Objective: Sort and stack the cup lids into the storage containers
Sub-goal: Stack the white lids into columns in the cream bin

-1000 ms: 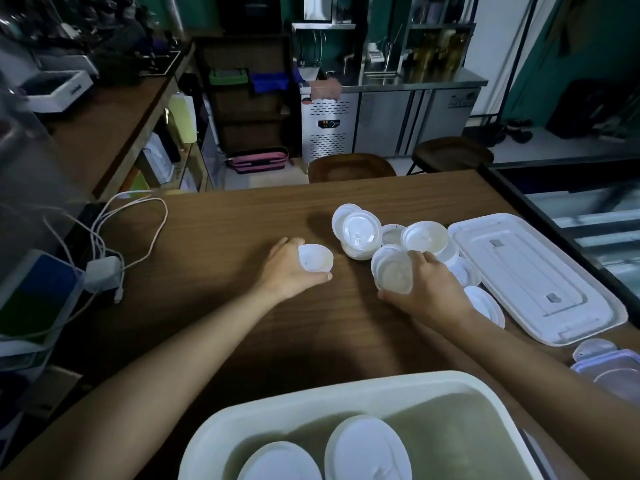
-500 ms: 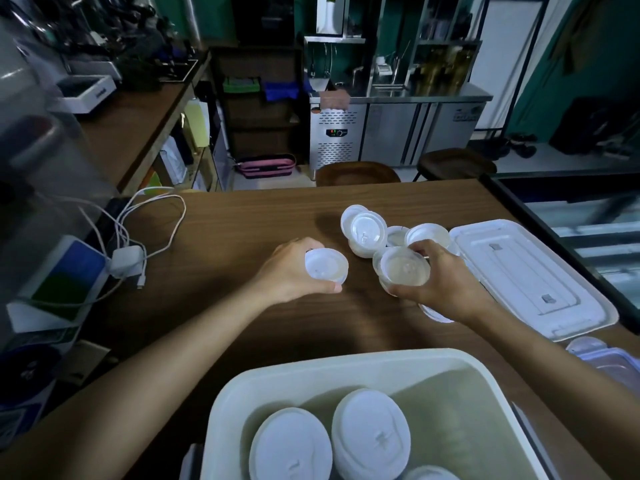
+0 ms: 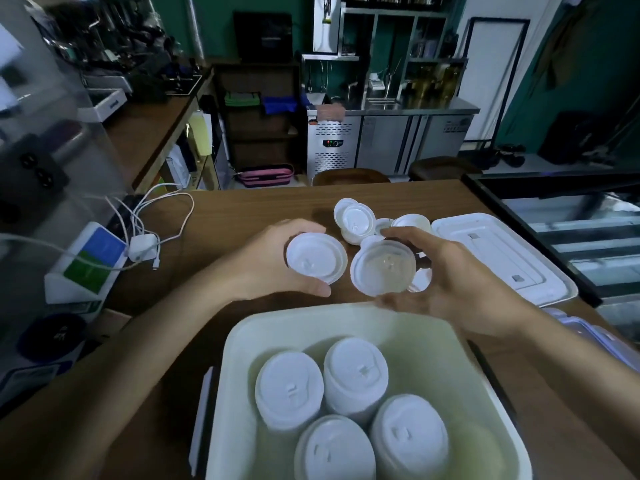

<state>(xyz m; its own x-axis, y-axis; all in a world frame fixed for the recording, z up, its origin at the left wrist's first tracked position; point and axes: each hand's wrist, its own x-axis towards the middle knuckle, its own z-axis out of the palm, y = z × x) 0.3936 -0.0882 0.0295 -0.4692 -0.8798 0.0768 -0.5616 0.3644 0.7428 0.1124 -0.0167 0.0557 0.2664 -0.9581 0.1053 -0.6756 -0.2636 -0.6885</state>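
Observation:
My left hand (image 3: 273, 263) grips a white cup lid (image 3: 317, 258) above the wooden table (image 3: 242, 209). My right hand (image 3: 453, 282) holds a clear-topped lid stack (image 3: 382, 266) just right of it. Both are lifted near the far rim of the pale storage container (image 3: 446, 344), which holds several stacks of white lids (image 3: 355, 372). A pile of loose lids (image 3: 355, 220) lies on the table beyond my hands.
The container's flat white cover (image 3: 502, 251) lies to the right, beside a black-framed display case (image 3: 561, 216). A charger with white cables (image 3: 143, 245) and a blue-green box (image 3: 91, 259) sit at the left. A clear lidded box (image 3: 609, 341) is at the right edge.
Both hands have lifted their lids off the table and drawn them toward the container. The view has tilted down, showing more stacks inside it.

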